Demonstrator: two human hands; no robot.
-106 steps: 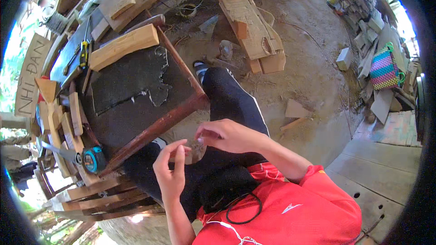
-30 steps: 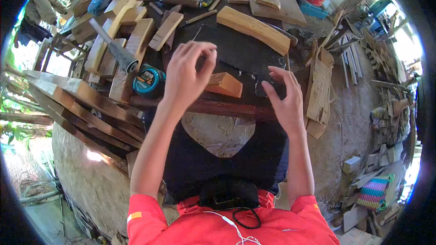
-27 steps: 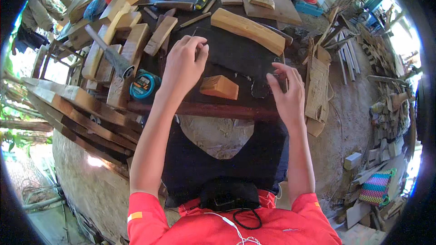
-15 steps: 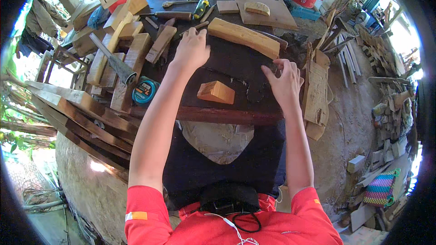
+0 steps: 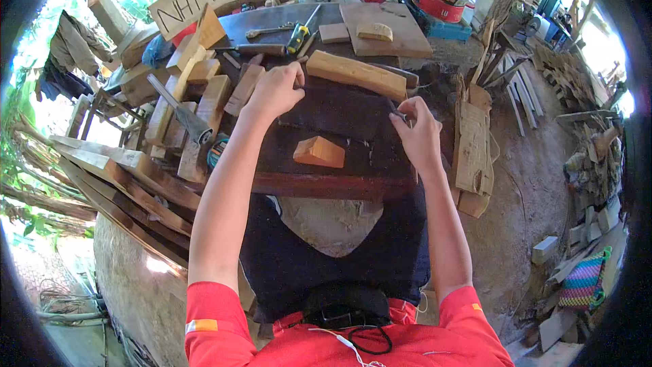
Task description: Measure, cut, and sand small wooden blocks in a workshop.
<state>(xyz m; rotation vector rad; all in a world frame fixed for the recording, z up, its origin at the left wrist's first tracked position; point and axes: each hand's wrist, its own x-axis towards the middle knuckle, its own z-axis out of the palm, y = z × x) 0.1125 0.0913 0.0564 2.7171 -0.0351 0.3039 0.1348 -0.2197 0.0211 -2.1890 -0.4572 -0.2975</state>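
Over the dark worktable, my left hand is closed, its fingers bent in near the left end of a long pale wood block. My right hand has its thumb and fingertips pinched together by that block's right end. Between the hands is a dark flat area, perhaps a thin sheet; against the dark tabletop I cannot make out what either hand grips. A small wedge-topped wood block sits nearer me, apart from both hands. Dark scraps lie to its right.
Left stand wood blocks, a handsaw and a partly hidden teal round item. Behind lie a yellow-black screwdriver, a wrench and a board with a curved wood piece. Planks jut out at left; a rough slab stands right.
My right hand's thumb and fingers have come together from being apart. My left hand has turned slightly, with its fingers more curled. The view has shifted a little; the blocks stay on the table.
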